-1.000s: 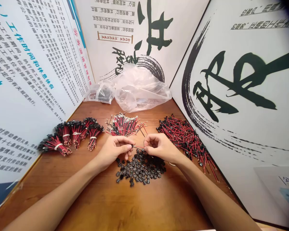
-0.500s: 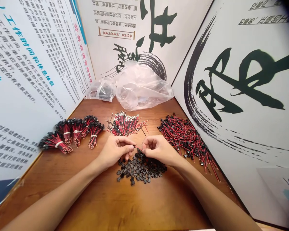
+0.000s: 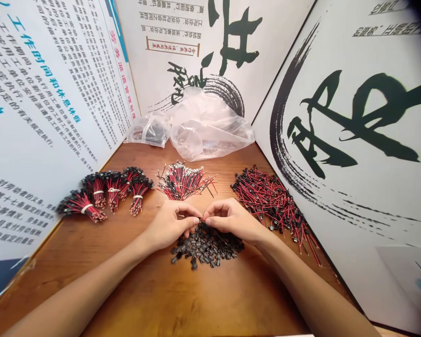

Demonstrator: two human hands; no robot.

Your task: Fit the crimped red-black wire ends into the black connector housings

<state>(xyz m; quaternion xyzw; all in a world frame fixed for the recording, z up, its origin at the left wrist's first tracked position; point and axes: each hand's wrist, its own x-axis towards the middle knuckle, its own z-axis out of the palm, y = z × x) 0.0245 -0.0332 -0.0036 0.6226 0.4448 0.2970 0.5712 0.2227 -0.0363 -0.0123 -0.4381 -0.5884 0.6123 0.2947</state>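
My left hand [image 3: 170, 224] and my right hand [image 3: 231, 217] meet fingertip to fingertip above a heap of small black plastic connector housings [image 3: 206, 247] on the wooden table [image 3: 161, 295]. Both hands are closed in a pinch. Between them runs a short red and black wire [image 3: 202, 219], almost wholly hidden by the fingers. Whether a black housing is also in the pinch I cannot see. Just beyond the hands lies a loose pile of red and black wires [image 3: 184, 180] with bare metal ends.
Several banded bundles of wires [image 3: 105, 192] lie at the left. A large heap of wires with black housings [image 3: 272, 201] lies at the right. Clear plastic bags [image 3: 203, 126] sit at the back. Printed boards [image 3: 45, 103] wall in the table on three sides.
My two hands have drawn together until their fingertips touch; the stretch of wire seen between them a second ago is now hidden.
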